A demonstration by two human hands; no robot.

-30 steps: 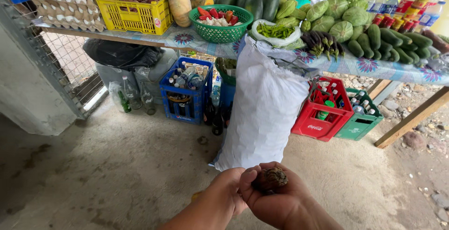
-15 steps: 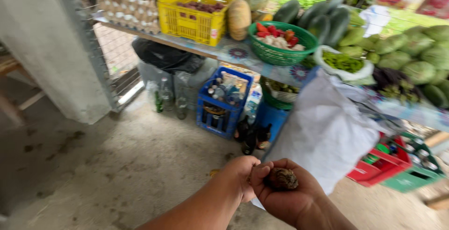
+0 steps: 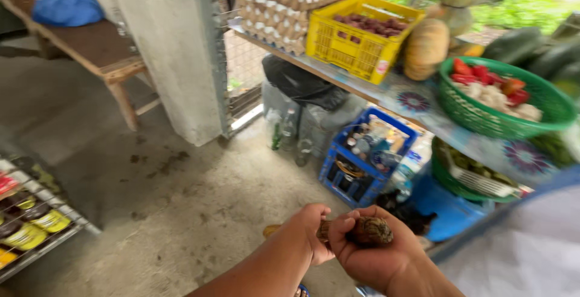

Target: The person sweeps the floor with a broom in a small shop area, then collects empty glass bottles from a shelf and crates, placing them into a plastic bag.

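Note:
My right hand [image 3: 377, 255] grips a small brown, rough, fibrous root-like thing [image 3: 370, 230] low in the head view. My left hand [image 3: 311, 233] closes on the same thing's narrower end, where a brown stub [image 3: 271, 230] sticks out to the left. Both hands are held together above the concrete floor [image 3: 181, 200], in front of a produce stall.
A table [image 3: 417, 100] carries stacked egg trays [image 3: 284, 4], a yellow crate [image 3: 359, 34], squashes [image 3: 426, 46] and a green basket [image 3: 501, 100]. Below it stand a blue bottle crate [image 3: 362, 158] and bottles [image 3: 287, 131]. Also here: a concrete pillar [image 3: 166, 49], a wooden bench [image 3: 90, 46], a wire rack [image 3: 30, 218], and a white sack [image 3: 525, 248].
The view has swung left: the stall slid right, and the pillar, bench and wire rack came into sight. My hands keep hold of the brown thing.

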